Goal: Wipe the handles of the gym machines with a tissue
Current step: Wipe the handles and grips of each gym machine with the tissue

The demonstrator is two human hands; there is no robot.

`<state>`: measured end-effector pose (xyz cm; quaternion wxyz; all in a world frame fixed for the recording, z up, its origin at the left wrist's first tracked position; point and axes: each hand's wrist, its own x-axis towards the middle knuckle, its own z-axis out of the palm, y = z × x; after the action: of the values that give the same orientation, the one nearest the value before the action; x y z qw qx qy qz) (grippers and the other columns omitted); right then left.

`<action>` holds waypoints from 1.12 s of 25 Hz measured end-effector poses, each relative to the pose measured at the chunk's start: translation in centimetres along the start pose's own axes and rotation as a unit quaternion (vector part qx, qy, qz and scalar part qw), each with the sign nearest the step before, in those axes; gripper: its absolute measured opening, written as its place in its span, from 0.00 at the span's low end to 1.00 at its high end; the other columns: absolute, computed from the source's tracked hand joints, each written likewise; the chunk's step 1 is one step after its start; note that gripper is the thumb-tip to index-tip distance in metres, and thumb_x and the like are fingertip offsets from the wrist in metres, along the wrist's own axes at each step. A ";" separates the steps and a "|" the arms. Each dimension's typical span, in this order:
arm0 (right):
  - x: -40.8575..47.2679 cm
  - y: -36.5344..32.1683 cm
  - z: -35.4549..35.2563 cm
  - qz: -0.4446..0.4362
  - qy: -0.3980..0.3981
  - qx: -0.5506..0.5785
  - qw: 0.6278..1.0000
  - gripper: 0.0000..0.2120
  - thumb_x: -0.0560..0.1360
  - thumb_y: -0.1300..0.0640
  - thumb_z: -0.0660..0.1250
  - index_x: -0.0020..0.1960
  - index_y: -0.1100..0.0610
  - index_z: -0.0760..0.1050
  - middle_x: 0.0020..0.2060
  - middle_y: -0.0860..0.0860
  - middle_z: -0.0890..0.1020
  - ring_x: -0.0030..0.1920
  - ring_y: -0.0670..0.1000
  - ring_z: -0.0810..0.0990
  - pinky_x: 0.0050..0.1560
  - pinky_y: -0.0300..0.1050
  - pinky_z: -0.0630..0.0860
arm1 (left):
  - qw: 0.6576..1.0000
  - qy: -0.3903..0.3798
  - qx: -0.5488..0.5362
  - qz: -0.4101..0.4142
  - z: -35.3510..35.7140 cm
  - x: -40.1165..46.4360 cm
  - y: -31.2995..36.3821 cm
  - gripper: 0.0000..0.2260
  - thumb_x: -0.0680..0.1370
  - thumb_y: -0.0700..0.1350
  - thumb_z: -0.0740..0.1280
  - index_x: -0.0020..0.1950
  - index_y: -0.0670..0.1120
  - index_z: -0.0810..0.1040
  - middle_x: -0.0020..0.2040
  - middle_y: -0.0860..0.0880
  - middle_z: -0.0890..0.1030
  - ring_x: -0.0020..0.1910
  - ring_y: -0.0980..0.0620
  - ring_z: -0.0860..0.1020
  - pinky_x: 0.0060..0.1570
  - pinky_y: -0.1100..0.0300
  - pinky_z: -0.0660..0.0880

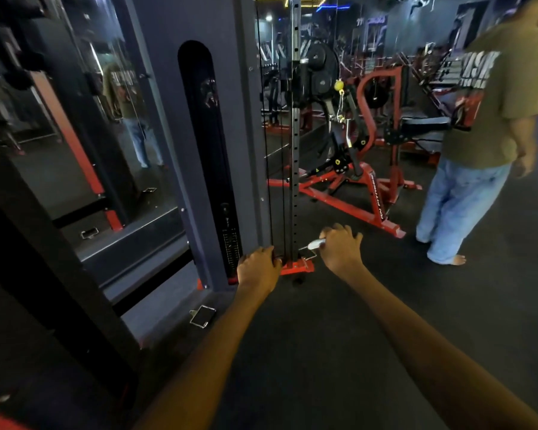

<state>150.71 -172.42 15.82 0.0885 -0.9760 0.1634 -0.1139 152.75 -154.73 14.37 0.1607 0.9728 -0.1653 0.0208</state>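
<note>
— Where are you at with the wiping?

— I'm crouching at the foot of the cable machine's steel upright (295,150), and everything I'm describing is placed against that post. My right hand (339,249) is pinching the tissue (316,243), a small white wad, just to the right of the post at its base, and I'm pressing it onto the metal stirrup handle (308,254) hanging there. My left hand (258,270) is curling its fingers round the cables just left of the post, low down, steadying things.

— So is that handle done?

— I'm judging not; the tissue is sitting on its upper end only, so I'm reckoning this one is in progress.

— And the others?

— Another stirrup handle (203,316) is lying on the floor well left of the post and nearer me, with nothing touching it. I can't tell whether it is clean.

— How is the tissue looking?

— Crumpled, bright, mostly hidden under my fingers. It's too small to tell if it's dirty.

— Anyone about?

— A person (479,135) is standing well right of the post.
</note>
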 end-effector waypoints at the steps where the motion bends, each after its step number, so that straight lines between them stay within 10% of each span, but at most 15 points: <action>1: 2.2 0.8 0.2 -0.004 -0.003 0.001 1.000 0.14 0.75 0.59 0.64 0.60 0.54 0.74 0.59 0.53 0.74 0.64 0.55 0.68 0.67 0.60 0.61 | 1.000 -0.003 0.000 -0.005 0.6 2.0 0.7 0.19 0.82 0.52 0.59 0.72 0.48 0.69 0.67 0.45 0.75 0.64 0.45 0.74 0.64 0.50 0.70; 20: 50.3 4.8 4.0 -0.077 0.111 0.120 0.984 0.09 0.74 0.61 0.66 0.53 0.59 0.77 0.52 0.56 0.78 0.55 0.58 0.75 0.56 0.52 0.71 | 0.998 0.048 0.011 -0.033 3.1 48.1 3.4 0.17 0.83 0.52 0.57 0.68 0.46 0.70 0.67 0.45 0.73 0.64 0.45 0.73 0.62 0.50 0.70; 28: 65.9 2.0 2.2 -0.125 0.264 0.279 0.915 0.05 0.74 0.69 0.64 0.49 0.65 0.71 0.47 0.58 0.72 0.41 0.51 0.72 0.37 0.30 0.66 | 0.976 0.211 0.015 0.042 -0.6 66.7 1.5 0.23 0.83 0.51 0.58 0.76 0.47 0.62 0.77 0.46 0.62 0.77 0.47 0.56 0.76 0.49 0.49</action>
<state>211.33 -196.29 26.02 0.2958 -0.8583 0.0187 -0.4189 215.22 -176.91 21.60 0.1766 0.9409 -0.1685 0.2348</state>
